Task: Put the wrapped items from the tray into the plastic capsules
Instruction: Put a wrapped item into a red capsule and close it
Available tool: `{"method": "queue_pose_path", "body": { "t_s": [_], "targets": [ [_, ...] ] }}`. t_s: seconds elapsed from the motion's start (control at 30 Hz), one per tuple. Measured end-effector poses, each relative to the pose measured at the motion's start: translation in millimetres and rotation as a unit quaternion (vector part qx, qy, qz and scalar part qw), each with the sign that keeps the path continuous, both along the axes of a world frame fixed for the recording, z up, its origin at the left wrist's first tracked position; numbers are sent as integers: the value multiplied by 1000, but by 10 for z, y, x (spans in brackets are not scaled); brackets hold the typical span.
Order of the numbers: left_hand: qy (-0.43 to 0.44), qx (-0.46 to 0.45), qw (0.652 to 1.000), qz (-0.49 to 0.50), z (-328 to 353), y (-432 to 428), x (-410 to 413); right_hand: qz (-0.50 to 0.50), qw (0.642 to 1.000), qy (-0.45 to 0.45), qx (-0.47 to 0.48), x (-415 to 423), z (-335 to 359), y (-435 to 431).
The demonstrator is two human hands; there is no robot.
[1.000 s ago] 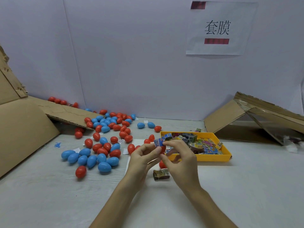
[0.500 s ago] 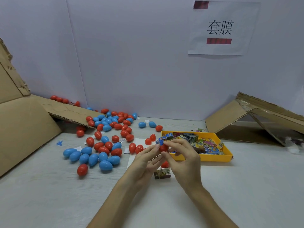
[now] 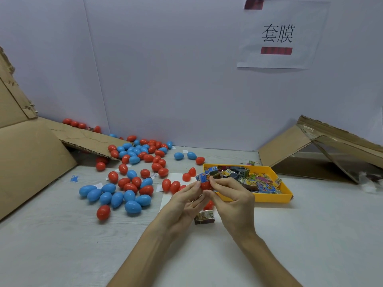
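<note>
One yellow tray (image 3: 269,197), heaped with wrapped items; count unreadable. Just left of its near corner, the left hand (image 3: 184,201) grips one red capsule half (image 3: 205,185), mostly hidden by fingers. The right hand (image 3: 230,195) pinches one blue-printed wrapped item (image 3: 202,177) at its mouth. One brown packet (image 3: 204,217) lies on the table nearer than the tray's left end. Dozens of red and blue capsules (image 3: 132,206) are scattered farther left.

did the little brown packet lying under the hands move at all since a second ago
No. The brown packet lies where it was, still just in front of the near left corner of the yellow tray.
</note>
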State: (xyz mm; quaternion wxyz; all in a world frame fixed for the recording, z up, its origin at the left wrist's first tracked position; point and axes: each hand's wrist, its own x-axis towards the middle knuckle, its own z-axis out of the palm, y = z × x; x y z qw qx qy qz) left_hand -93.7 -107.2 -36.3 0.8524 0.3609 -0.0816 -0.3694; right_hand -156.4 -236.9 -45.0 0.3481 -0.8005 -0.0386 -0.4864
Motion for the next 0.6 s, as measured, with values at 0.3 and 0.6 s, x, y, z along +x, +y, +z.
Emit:
{"method": "queue_pose_path", "body": {
  "t_s": [0.3,0.6],
  "targets": [
    [12,-17,1000,-3,25,14,-15,10,1000,13,21,-1,22,27],
    [3,5,1000,3,31,0,-19,0,1000,9,2,10,-13,-4]
  ]
}}
